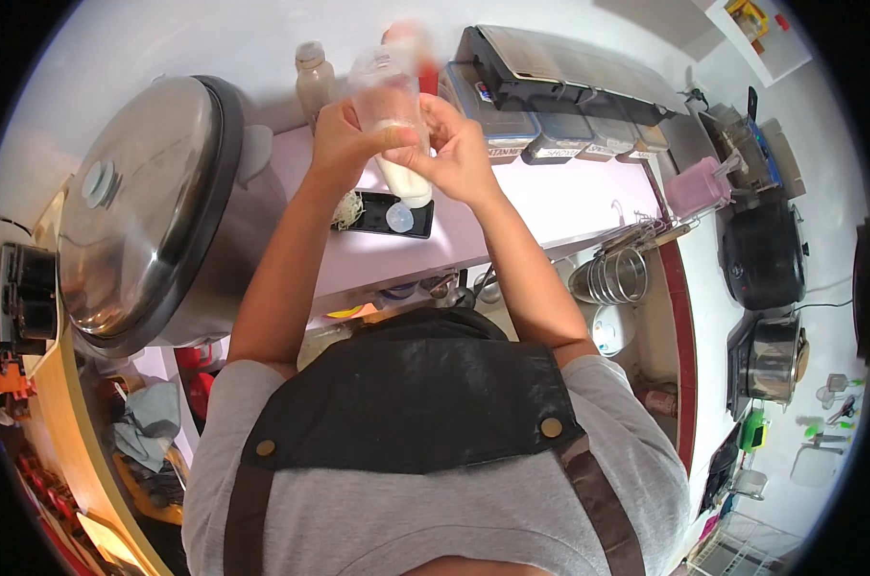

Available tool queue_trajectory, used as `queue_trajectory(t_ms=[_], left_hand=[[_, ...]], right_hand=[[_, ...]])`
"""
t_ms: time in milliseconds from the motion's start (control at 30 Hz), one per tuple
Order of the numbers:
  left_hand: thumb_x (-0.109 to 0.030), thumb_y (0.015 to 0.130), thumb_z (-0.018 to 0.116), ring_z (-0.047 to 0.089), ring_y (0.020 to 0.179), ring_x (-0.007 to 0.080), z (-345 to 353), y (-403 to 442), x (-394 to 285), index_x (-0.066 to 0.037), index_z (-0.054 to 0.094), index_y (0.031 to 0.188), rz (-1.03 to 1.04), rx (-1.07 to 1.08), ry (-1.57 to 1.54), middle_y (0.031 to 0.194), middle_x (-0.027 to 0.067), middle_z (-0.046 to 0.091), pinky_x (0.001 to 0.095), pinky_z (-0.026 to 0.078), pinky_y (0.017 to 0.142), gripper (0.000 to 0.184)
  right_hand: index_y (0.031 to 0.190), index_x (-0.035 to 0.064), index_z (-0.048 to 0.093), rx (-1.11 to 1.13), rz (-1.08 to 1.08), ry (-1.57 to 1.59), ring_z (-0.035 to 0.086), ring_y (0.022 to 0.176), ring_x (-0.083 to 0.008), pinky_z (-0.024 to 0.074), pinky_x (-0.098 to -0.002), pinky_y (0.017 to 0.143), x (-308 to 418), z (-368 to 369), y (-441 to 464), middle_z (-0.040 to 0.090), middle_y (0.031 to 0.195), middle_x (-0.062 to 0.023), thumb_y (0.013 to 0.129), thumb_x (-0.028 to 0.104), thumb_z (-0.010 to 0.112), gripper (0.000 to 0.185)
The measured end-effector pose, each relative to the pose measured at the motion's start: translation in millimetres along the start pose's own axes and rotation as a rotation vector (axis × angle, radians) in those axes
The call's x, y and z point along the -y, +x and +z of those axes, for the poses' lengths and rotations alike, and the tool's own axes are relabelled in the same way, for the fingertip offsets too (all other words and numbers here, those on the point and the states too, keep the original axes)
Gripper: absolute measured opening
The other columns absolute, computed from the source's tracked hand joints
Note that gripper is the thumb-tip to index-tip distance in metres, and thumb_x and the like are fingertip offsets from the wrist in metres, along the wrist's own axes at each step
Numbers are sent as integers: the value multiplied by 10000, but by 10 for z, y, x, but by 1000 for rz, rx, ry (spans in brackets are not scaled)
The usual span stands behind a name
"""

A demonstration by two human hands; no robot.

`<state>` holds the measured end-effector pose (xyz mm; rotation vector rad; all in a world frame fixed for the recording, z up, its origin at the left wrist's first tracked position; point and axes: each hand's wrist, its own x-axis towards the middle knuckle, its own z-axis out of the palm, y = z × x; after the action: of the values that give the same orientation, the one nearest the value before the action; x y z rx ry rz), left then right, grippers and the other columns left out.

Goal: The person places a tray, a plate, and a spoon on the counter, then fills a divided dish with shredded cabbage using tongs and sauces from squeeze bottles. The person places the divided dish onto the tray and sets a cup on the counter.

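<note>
Both my hands are wrapped round a clear squeeze bottle (404, 179) with white sauce in its lower part. It is tilted, its narrow white end pointing down. My left hand (350, 144) grips one side and my right hand (457, 154) the other, thumbs across the front. Just below the bottle's tip lies a black rectangular tray (369, 223). On it are pale shredded strips (348, 209) at the left and a small round translucent cup (400, 218) near the right end. Whether sauce is coming out cannot be made out.
A large steel lidded pot (137, 211) stands left of the pale counter (550, 200). Behind my hands are a bottle (315, 82) and a blurred red-topped one. Labelled containers (561, 134) line the back right under a black lidded box (569, 72). Wire strainers (617, 276) hang at the right edge.
</note>
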<state>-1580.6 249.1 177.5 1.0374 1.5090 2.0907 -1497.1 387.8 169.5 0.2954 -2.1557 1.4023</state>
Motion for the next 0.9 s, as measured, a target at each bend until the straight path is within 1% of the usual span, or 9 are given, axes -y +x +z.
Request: queue_trajectory(t_ms=[67,167,300,400,567,633,733,800,900], left_hand=[[-180,644,778,587,875,143,-26,7,20,-9,594,1000,-86,-37,50,958,61,625,266,448,786,437],[-130,663,753,584,833,124,-38,25,44,-14,599,986,-116,-56,94,919,41,626,256,447,752,377],[-129,680,737,578,837,123,-40,52,49,-11,583,1002,-128,-85,112,939,53,619,257,449,749,376],[-198,652,761,575,850,131,-72,104,113,-5,575,1022,-106,-103,195,940,67,614,261,453,749,457],[-294,605,793,570,891,163,68,159,-1,17,539,1060,-138,-67,98,962,109,598,281,454,783,606],[-343,583,804,571,853,193,161,136,-63,35,516,1052,226,-257,361,944,129,591,299,457,763,667],[-396,561,803,572,804,205,156,147,-105,30,548,985,207,-220,591,900,123,582,309,461,718,653],[-406,550,802,574,778,203,133,100,-91,18,567,942,169,-251,703,868,111,579,311,463,689,623],[-418,536,799,580,718,198,41,45,61,-1,593,864,124,-294,841,797,89,572,314,468,635,569]], right_hand=[[1080,-5,530,29,163,464,626,827,-187,498,-282,726,-152,41,31,633,940,-76,643,119,785,521],[1140,6,499,136,302,612,603,899,-163,489,-295,772,-258,30,68,614,995,-55,646,29,761,560],[1166,7,468,90,264,689,577,955,-166,469,-302,806,-174,84,73,596,1039,-85,583,104,819,687],[1127,10,475,154,195,77,575,961,-185,458,-313,809,-138,83,95,596,1028,-112,434,283,890,852],[1042,13,542,155,254,87,587,888,-171,456,-299,788,-102,102,109,617,946,-85,478,276,871,704],[990,25,591,127,246,89,579,873,-151,442,-294,789,-37,136,94,625,917,-57,513,242,858,588],[940,23,616,93,191,18,595,848,-147,452,-286,774,-208,262,37,640,906,-66,530,207,839,501],[832,-11,613,93,211,-8,622,737,-177,479,-297,681,-318,342,13,640,751,-81,462,310,867,551],[816,-11,627,72,296,-89,630,741,-191,480,-304,690,-257,405,-58,653,777,-96,459,294,859,523]])
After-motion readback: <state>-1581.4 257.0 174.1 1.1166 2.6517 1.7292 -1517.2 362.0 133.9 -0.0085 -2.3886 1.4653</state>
